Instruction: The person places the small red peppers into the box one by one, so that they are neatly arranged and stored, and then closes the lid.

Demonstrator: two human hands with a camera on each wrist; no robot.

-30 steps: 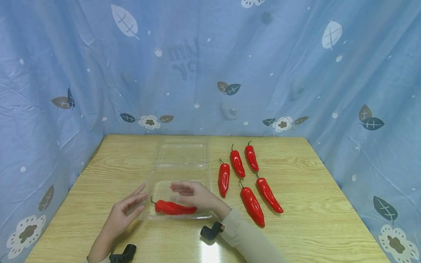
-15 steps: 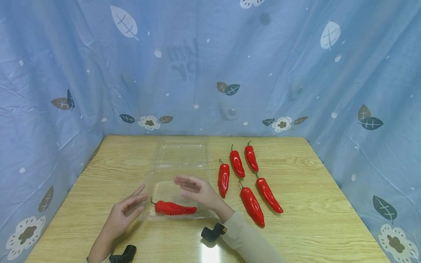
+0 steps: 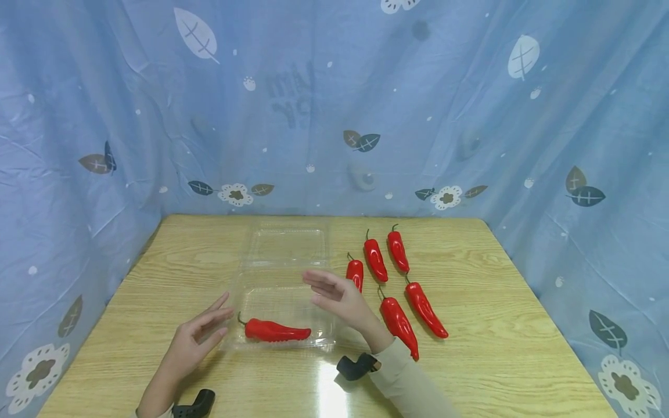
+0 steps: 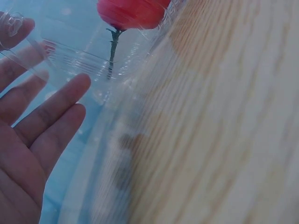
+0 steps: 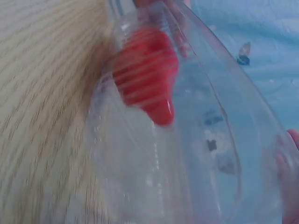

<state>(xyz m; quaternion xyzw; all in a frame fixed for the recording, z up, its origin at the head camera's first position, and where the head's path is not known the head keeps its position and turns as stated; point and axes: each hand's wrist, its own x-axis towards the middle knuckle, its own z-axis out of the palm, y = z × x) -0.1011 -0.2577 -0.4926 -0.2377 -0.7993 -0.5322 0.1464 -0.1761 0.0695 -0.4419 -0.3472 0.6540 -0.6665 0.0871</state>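
Blue leaf-print curtain hangs behind table's far edge & along its L and R edges. Clear plastic container sits L of table ctr, lid folded back twd far edge, tray twd near edge. R hand is over tray's R side, fingers extended, grip loose, nothing held. L hand is just beside tray's L wall, fingers spread, grip wide, nothing held; contact w/ plastic: can't tell. Red pepper lies crosswise in tray along its near wall, stem twd table's L edge. Five loose peppers lie R of container; R hand partly hides the closest. Black wrist cam on R wrist.
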